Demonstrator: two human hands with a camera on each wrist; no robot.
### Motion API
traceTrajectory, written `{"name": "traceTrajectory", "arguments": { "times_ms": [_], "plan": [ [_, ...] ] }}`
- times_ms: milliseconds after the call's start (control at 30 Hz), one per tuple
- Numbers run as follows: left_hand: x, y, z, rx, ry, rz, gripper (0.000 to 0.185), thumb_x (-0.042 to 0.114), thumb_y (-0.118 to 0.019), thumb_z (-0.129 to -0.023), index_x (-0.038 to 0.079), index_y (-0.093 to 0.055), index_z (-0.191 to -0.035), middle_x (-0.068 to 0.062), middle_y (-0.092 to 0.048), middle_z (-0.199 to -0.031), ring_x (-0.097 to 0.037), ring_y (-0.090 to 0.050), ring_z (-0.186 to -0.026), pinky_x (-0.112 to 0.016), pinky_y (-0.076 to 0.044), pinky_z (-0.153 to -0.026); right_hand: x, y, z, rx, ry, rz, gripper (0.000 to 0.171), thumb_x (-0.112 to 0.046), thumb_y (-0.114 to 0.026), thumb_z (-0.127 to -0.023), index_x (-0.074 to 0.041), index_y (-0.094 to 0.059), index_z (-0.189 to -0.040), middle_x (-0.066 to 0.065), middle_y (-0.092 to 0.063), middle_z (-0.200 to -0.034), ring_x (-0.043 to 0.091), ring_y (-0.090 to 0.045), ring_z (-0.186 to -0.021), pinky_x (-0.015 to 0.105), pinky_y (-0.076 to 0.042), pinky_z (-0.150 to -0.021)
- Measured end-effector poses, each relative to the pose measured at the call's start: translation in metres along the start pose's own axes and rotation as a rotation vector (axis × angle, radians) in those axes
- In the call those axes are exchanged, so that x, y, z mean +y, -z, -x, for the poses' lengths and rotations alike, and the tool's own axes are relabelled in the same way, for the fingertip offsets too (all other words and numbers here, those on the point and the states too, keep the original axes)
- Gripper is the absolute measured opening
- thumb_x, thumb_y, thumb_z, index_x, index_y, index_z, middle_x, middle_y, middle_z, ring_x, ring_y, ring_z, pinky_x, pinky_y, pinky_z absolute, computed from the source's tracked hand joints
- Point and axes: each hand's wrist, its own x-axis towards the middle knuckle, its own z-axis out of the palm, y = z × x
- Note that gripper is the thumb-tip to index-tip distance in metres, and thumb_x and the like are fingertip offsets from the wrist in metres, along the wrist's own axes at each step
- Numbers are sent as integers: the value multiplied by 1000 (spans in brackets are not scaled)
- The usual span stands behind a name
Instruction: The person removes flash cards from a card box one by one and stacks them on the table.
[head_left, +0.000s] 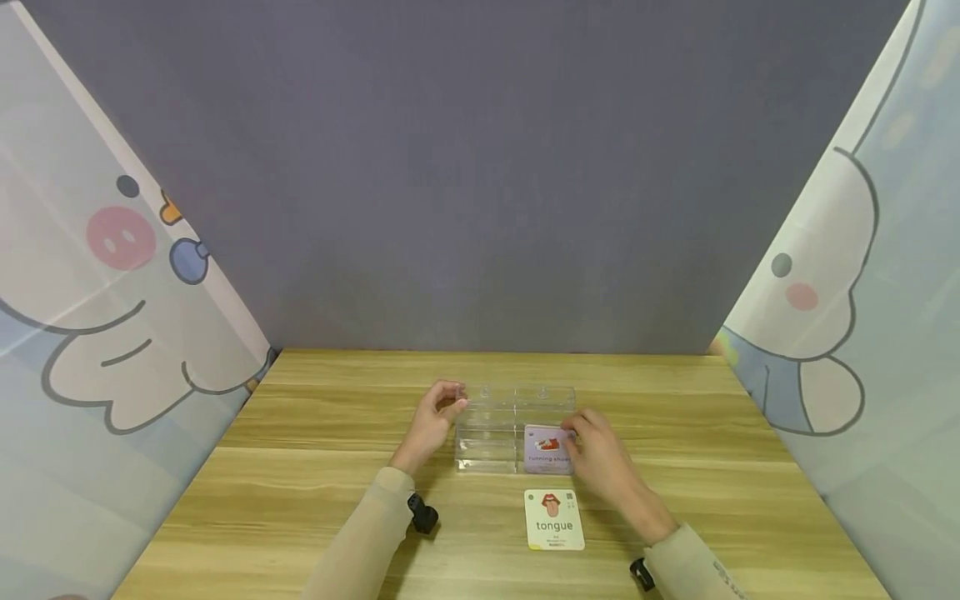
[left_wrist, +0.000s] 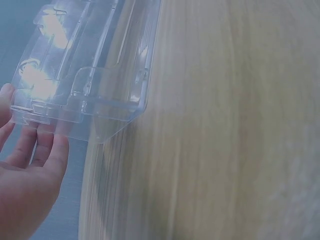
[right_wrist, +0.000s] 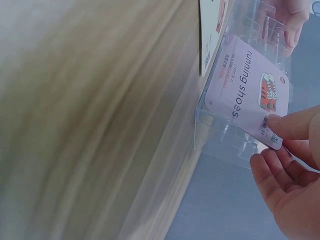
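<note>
A clear plastic organizer box [head_left: 486, 450] with compartments stands on the table. At its back left corner my left hand [head_left: 435, 421] holds the edge, thumb on one side and fingers on the other, as the left wrist view shows along the box's end wall [left_wrist: 117, 107]. My right hand [head_left: 600, 458] pinches the upper right corner of a purple "running shoes" flashcard [right_wrist: 245, 85], which sits in the front right compartment. Whether more cards lie behind it I cannot tell. In front of the box a "tongue" flashcard [head_left: 554, 520] lies face up.
The wooden table [head_left: 315, 500] ends at a grey back wall [head_left: 480, 183]. Cartoon-printed curtains [head_left: 75, 350] hang at both sides. A black wrist device [head_left: 423, 514] sits at my left sleeve, another [head_left: 642, 574] at my right.
</note>
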Motion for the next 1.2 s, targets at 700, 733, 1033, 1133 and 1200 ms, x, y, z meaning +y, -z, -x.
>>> {"name": "traceTrajectory", "arguments": {
  "times_ms": [700,733,1033,1133,1200],
  "plan": [
    [-3,0,1,-6,-18,19,29,6,-65,-100,-1,-59,-127,-17,-63,-123,-28,-58,-114,-31,-49,-94,2,-3,1,-2,-17,-25,21,9,-80,-80,-2,-69,-93,3,-59,-92,16,-61,-85,29,-57,-69],
    [-2,0,1,-6,-19,20,29,6,-64,-100,-1,-59,-127,-17,-63,-123,-28,-58,-114,-33,-48,-95,2,-3,0,-5,-21,-29,20,9,-80,-80,-2,-69,-93,3,-59,-92,16,-61,-85,30,-57,-69],
    [1,0,1,-13,-7,15,30,5,-63,-100,-3,-57,-129,-21,-61,-126,-28,-57,-114,-32,-48,-95,1,-1,-1,-7,-33,-35,20,8,-79,-82,-2,-68,-95,5,-63,-95,19,-64,-86,31,-57,-71],
    [1,0,1,-14,-9,18,30,6,-63,-100,-2,-58,-129,-22,-61,-126,-27,-57,-114,-30,-48,-94,0,0,-1,-11,-47,-52,20,8,-78,-83,-2,-68,-97,7,-64,-97,20,-65,-87,32,-58,-71],
    [1,0,1,-14,-6,19,30,6,-63,-100,-2,-58,-129,-21,-61,-126,-27,-57,-114,-30,-48,-94,-1,1,-1,-14,-60,-67,20,8,-77,-84,-2,-67,-98,8,-65,-99,20,-65,-87,33,-58,-71]
  ]
}}
